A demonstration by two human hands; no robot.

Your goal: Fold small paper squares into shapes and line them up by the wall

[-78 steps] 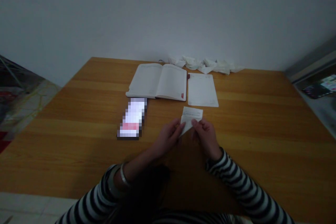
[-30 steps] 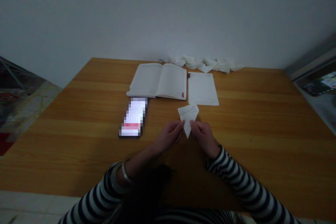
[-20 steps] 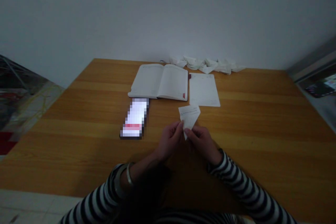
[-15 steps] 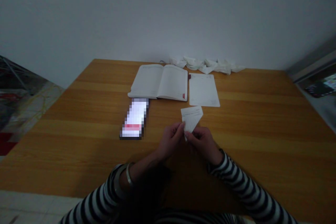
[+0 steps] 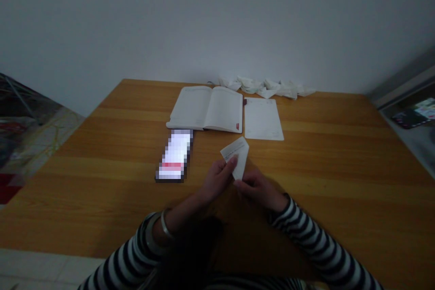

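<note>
Just below frame centre: folded paper [image 5: 242, 159], left hand [image 5: 219, 179] gripping left side, thumb on top; right hand [image 5: 260, 189] pinching lower tip. Slightly above centre: open notebook [image 5: 207, 108], loose sheet [image 5: 263, 118] just right.

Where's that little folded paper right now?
In the head view, the folded paper is just right of centre, pinched in the left hand with the right hand at its lower tip, nearer the person than the lined loose sheet.
</note>
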